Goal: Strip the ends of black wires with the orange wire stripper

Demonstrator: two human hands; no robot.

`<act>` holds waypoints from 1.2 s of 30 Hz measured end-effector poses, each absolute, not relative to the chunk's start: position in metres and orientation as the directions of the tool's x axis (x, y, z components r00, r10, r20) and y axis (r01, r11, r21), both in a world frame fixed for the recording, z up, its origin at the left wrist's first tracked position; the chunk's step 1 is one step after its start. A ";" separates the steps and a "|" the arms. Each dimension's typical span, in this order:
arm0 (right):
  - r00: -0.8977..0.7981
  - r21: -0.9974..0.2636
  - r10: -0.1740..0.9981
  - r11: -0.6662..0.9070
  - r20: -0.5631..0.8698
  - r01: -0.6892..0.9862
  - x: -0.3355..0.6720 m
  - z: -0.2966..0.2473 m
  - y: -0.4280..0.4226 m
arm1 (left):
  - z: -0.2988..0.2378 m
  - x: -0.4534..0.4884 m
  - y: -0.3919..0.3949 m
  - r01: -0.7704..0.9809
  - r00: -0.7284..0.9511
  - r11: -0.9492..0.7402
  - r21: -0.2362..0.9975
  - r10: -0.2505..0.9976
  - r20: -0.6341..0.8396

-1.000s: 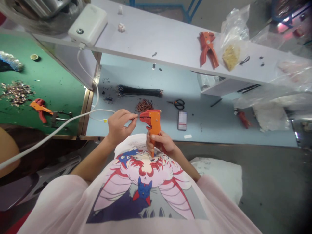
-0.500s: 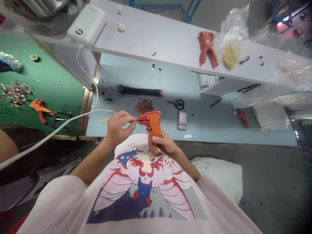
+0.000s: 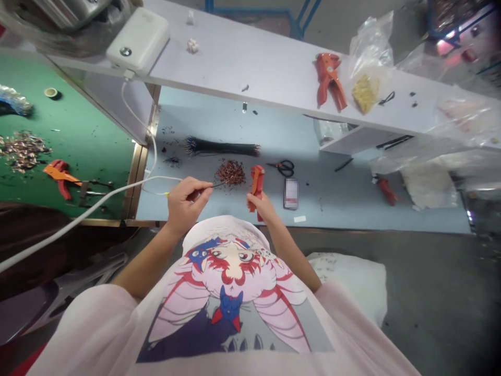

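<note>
My left hand (image 3: 188, 202) pinches a thin black wire (image 3: 217, 185) between thumb and fingers; its free end points right, over a pile of copper-coloured scraps (image 3: 230, 172). My right hand (image 3: 264, 207) is closed around the handles of a red and orange wire stripper (image 3: 257, 183), whose head points away from me, apart from the wire. Beyond the scraps lies a bundle of black wires (image 3: 223, 148). Scissors with black and orange handles (image 3: 285, 167) and a phone (image 3: 291, 193) rest to the right of the stripper.
A white shelf (image 3: 235, 62) spans the back, holding a power bank (image 3: 139, 42), another wire stripper (image 3: 329, 81) and a bag of yellow pieces (image 3: 365, 94). A white cable (image 3: 102, 201) crosses on the left. Red-handled pliers (image 3: 387, 191) lie at right; a green table (image 3: 90, 136) adjoins at left.
The wire has come out of the stripper's jaws. My right hand has moved the stripper forward and turned its head away from me; my left hand has shifted slightly left, keeping the wire.
</note>
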State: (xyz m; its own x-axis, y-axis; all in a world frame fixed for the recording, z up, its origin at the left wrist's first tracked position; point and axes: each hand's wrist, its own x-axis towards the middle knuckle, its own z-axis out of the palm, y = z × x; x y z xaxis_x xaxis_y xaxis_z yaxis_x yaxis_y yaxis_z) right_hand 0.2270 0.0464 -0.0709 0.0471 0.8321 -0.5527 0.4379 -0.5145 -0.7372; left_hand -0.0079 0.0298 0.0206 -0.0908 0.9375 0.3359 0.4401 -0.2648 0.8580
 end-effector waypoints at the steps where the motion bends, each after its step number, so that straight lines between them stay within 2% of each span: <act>1: 0.147 -0.653 0.825 -0.528 -0.545 0.543 0.231 -0.086 0.050 | 0.020 -0.008 0.029 0.424 -0.104 -0.241 0.873 0.945 0.312; 3: 0.264 -0.526 0.808 -0.554 -0.527 0.645 0.240 -0.113 0.050 | 0.020 -0.008 0.028 0.401 -0.116 -0.209 0.892 0.954 0.276; 7: 0.390 -0.357 0.770 -0.598 -0.505 0.718 0.255 -0.149 0.030 | 0.019 -0.009 0.026 0.425 -0.108 -0.191 0.885 0.960 0.259; 11: 0.402 -0.322 0.804 -0.558 -0.437 0.765 0.260 -0.162 0.016 | 0.016 -0.007 0.027 0.490 -0.063 -0.217 0.844 0.957 0.282; 14: 0.326 -0.387 0.875 -0.457 -0.358 0.801 0.254 -0.154 0.023 | 0.012 -0.002 0.029 0.524 -0.019 -0.229 0.820 0.960 0.280; 16: 0.238 -0.477 0.936 -0.337 -0.258 0.812 0.245 -0.135 0.032 | 0.010 0.001 0.030 0.543 0.019 -0.229 0.808 0.965 0.261; 17: 0.179 -0.533 0.968 -0.246 -0.176 0.809 0.239 -0.123 0.036 | 0.009 0.003 0.030 0.553 0.038 -0.229 0.801 0.967 0.250; 19: 0.021 -0.641 0.992 0.064 0.124 0.765 0.225 -0.093 0.042 | 0.007 0.005 0.030 0.568 0.069 -0.229 0.791 0.970 0.231; 21: -0.123 -0.612 0.932 0.320 0.341 0.723 0.213 -0.065 0.045 | 0.007 0.006 0.029 0.577 0.087 -0.224 0.785 0.973 0.214; 23: -0.222 -0.531 0.863 0.461 0.453 0.711 0.203 -0.044 0.047 | 0.007 0.006 0.028 0.586 0.096 -0.214 0.781 0.976 0.196; 26: -0.302 -0.432 0.801 0.549 0.517 0.716 0.196 -0.033 0.049 | 0.008 0.005 0.025 0.599 0.095 -0.193 0.777 0.981 0.171; 29: -0.348 -0.387 0.761 0.599 0.547 0.701 0.195 -0.034 0.050 | 0.006 0.003 0.022 0.602 0.081 -0.164 0.781 0.986 0.145; 36: -0.448 -0.389 0.757 0.638 0.476 0.665 0.196 -0.039 0.046 | 0.001 0.001 0.022 0.585 0.084 -0.126 0.801 0.992 0.095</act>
